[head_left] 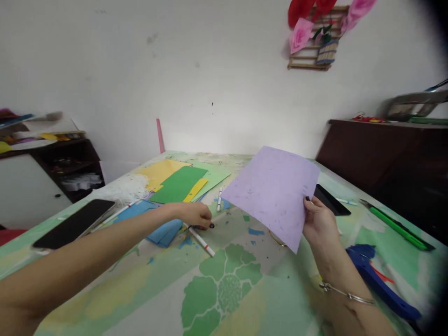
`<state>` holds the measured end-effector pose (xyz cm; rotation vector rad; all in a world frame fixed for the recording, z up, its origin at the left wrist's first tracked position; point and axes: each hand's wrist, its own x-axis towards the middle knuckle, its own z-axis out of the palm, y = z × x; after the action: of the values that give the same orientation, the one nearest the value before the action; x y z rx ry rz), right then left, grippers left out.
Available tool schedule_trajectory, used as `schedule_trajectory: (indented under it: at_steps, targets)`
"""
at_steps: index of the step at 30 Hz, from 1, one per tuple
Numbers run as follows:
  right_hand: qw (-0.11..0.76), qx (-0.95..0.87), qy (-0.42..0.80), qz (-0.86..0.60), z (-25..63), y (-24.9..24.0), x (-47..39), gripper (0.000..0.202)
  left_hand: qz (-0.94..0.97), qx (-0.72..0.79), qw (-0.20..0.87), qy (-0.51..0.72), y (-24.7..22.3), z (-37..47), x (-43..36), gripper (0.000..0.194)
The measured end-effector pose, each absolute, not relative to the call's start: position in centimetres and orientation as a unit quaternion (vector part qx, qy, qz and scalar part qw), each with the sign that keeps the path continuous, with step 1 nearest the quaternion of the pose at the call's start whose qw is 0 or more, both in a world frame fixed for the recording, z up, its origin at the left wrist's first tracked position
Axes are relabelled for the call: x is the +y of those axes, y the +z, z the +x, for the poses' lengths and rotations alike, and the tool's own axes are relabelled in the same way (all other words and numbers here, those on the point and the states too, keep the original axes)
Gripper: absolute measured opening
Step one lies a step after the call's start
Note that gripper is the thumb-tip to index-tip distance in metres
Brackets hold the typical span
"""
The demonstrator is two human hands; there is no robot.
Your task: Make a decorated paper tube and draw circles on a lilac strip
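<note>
A light purple sheet of paper (273, 193) is raised above the table, its right edge pinched between the thumb and fingers of my right hand (320, 221). My left hand (194, 216) is low over the table with its fingers curled closed; whatever they hold, if anything, is hidden. Just below it lies a white marker with a red band (201, 240). Folded blue paper (166, 232) sits under my left wrist. Beyond that hand are a green sheet (184, 182), a yellow strip (196, 189) and a yellow sheet (163, 170).
Small blue paper scraps (256, 231) dot the patterned tablecloth (224, 289). A phone (75, 224) and white paper shreds (122, 189) lie left. At right are a black device (331, 200), a green cutter knife (399, 227) and a blue-handled tool (378, 280). A white wall stands behind.
</note>
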<state>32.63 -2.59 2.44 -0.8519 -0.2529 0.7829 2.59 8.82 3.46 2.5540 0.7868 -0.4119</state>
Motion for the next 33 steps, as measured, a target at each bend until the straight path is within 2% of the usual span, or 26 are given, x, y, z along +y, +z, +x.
schedule_trajectory:
  at_steps: [6,14,20,26,33]
  targets:
    - [0.821,-0.138,0.378,-0.404,32.5,2.2,-2.5,0.023,0.919,0.277,0.238,-0.151,4.5,0.9,5.5,0.027]
    - [0.811,-0.153,0.384,-0.414,32.4,1.8,-2.4,0.028,0.937,0.294,0.171,-0.076,3.5,-2.5,0.3,0.019]
    - [0.805,-0.161,0.388,-0.419,32.2,1.7,-2.3,0.026,0.951,0.296,0.094,0.005,0.6,-4.7,-3.4,0.033]
    - [0.804,-0.172,0.386,-0.417,32.1,1.3,-2.2,0.027,0.958,0.276,0.075,0.020,0.0,-6.5,-5.6,0.014]
    - [0.802,-0.169,0.388,-0.422,31.8,1.1,-2.1,0.030,0.965,0.262,0.031,0.008,-0.3,-8.5,-6.8,0.016]
